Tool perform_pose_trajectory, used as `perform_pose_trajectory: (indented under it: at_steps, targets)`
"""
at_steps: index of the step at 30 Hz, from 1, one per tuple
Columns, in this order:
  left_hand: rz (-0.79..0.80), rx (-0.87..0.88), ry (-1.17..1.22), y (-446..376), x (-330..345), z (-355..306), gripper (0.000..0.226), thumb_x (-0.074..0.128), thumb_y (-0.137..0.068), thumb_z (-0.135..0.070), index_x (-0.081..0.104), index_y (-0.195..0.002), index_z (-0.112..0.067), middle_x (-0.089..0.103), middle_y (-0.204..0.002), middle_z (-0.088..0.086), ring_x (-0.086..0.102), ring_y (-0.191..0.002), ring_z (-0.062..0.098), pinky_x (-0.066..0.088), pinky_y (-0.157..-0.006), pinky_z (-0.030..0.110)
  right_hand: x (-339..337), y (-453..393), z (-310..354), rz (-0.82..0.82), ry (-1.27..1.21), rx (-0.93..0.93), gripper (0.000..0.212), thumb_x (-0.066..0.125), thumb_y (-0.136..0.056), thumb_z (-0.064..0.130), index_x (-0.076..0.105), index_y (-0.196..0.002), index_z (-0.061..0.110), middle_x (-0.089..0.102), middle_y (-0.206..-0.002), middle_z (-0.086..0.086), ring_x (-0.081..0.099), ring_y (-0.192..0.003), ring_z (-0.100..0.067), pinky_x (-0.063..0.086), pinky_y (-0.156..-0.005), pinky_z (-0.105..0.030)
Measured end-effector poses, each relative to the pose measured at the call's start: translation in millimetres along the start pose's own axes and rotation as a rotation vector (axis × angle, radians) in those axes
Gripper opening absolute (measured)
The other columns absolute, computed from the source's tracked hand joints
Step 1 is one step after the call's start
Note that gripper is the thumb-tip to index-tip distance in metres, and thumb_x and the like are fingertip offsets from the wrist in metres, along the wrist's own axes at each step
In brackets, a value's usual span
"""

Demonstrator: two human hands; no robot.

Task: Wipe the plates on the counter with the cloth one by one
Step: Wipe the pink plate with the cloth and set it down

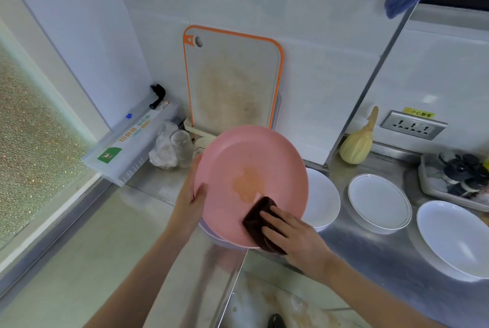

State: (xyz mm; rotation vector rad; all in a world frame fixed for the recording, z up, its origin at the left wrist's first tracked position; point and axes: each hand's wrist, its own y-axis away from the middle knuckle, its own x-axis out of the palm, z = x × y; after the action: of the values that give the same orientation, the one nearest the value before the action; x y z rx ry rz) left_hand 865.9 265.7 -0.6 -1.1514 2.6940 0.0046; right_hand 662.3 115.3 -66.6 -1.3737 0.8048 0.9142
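Tilted plate (251,169) held above desk (370,243), left hand (189,200) at its left rim, cloth (260,222) under right hand (293,237) on its lower face. Behind: cutting board (232,76) against wall. To the right: three plates (379,204) in a row on desk.

Head camera, looking down, close over counter (370,256).

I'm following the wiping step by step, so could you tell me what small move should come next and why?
Probably slide the cloth up over the orange smear: the right hand presses it just below that smear, while the left hand holds the pink plate tilted.
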Motion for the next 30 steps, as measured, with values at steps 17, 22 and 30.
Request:
perform_pose_trajectory:
  at_steps: [17, 22, 30]
  targets:
    - [0.043, -0.067, 0.001, -8, -21, 13, 0.069, 0.041, -0.079, -0.010, 0.030, -0.141, -0.041, 0.041, -0.145, -0.002, 0.039, -0.134, 0.028, 0.041, -0.098, 0.059, 1, -6, 14, 0.028, -0.067, -0.014, 0.031, 0.054, -0.088, 0.022, 0.052, -0.119, 0.025, 0.064, -0.122, -0.004, 0.059, -0.116, -0.027, 0.052, -0.088, -0.033]
    - [-0.041, -0.045, -0.008, -8, -4, -8, 0.070, 0.036, -0.087, 0.004, 0.032, -0.131, -0.051, 0.042, -0.137, -0.027, 0.038, -0.131, 0.000, 0.029, -0.112, 0.036, -12, -5, 21, -0.167, 0.087, -0.014, 0.029, 0.031, -0.099, 0.012, 0.059, -0.106, 0.018, 0.072, -0.106, -0.004, 0.068, -0.092, -0.029, 0.057, -0.071, -0.033]
    - [-0.395, -0.148, -0.068, 35, 63, -9, 0.067, 0.035, -0.093, 0.002, 0.021, -0.146, -0.035, 0.040, -0.146, 0.000, 0.040, -0.132, 0.018, 0.030, -0.111, 0.032, 2, -15, 70, -0.298, -0.026, 0.296, 0.039, 0.066, -0.072, 0.007, 0.065, -0.108, 0.020, 0.070, -0.110, 0.000, 0.067, -0.096, -0.025, 0.056, -0.072, -0.030]
